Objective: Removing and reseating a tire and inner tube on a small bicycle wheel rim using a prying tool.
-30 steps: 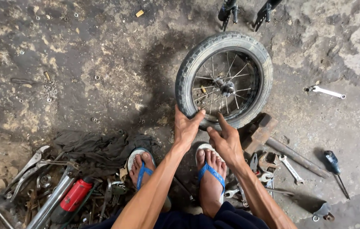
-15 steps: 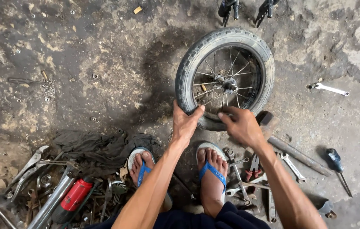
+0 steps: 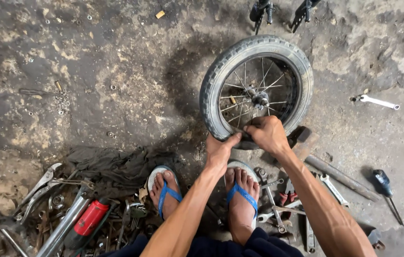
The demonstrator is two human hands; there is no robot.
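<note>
While tools litter the stained, oily concrete floor [image 3: 116, 57], the left hand [image 3: 220, 151] and right hand [image 3: 267, 134] both clamp the near edge of the small spoked wheel [image 3: 221, 81] standing just beyond the sandalled feet.

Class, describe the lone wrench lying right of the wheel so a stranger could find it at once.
Start at the small black-tyred spoked wheel standing on the stained concrete floor. Look right: a shiny silver wrench lies there alone, apart from the tool clutter by the feet.

Both arms reach forward, left hand [image 3: 219, 151] and right hand [image 3: 267, 133] clenched close together, knuckles up
</note>
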